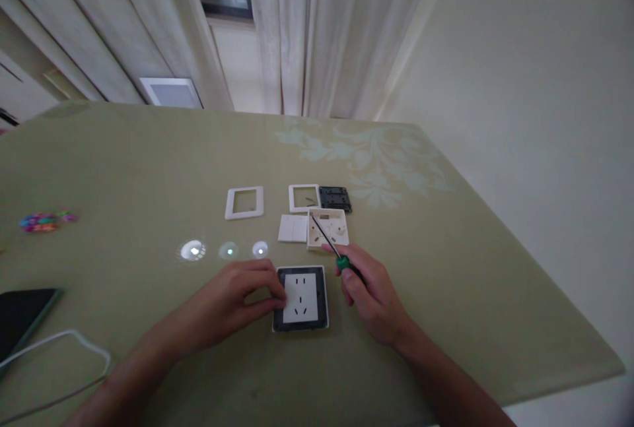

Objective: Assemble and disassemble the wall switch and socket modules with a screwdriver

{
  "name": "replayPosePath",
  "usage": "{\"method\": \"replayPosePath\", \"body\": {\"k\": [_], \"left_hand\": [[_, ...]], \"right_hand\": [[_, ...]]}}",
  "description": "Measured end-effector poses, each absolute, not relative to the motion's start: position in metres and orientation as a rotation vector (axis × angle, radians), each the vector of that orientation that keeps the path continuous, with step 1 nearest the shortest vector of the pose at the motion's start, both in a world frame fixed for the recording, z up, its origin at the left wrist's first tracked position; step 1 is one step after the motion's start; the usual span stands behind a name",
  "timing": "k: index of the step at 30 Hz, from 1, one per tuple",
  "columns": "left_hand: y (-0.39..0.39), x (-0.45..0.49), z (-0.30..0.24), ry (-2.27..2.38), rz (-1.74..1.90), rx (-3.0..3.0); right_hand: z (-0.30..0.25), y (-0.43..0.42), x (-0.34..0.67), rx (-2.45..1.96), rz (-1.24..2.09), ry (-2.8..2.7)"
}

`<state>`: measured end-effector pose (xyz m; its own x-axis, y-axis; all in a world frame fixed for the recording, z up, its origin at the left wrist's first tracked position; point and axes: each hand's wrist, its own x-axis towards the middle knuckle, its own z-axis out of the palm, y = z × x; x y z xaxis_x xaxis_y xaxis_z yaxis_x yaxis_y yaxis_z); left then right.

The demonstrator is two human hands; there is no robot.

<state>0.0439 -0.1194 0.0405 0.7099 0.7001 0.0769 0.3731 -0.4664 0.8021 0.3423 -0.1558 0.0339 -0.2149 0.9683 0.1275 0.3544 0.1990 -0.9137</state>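
Note:
A wall socket [300,311] with a white five-slot face and a dark surrounding frame lies on a white base in front of me. My left hand [247,292] is at its left edge, with thumb and fingertips pinched together over the dark frame; whatever is between them is hidden. My right hand [369,288] is closed around the green and black handle of a screwdriver [342,262]. Its thin shaft points up and left, with the tip over the white mounting box [333,243], which lies open side up beyond the socket.
Beyond lie a white frame [229,204], a second white frame [291,198] with small screws inside, a dark backing plate [335,198] and a white panel [292,228]. At left are colourful small pieces [44,222], a dark device [24,311] and a white cable [74,332].

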Motion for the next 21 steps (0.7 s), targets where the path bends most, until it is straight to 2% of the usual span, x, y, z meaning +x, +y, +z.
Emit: {"method": "replayPosePath", "body": {"k": [16,21], "left_hand": [[-0.125,0.044,0.054,0.965,0.479,2.182],[-0.128,0.052,0.048,0.966,0.333,2.233]], "right_hand": [[0.047,-0.150,0.349,-1.129,1.004,-1.922],[0.079,-0.141,0.363,-1.100,0.771,-2.002]]}}
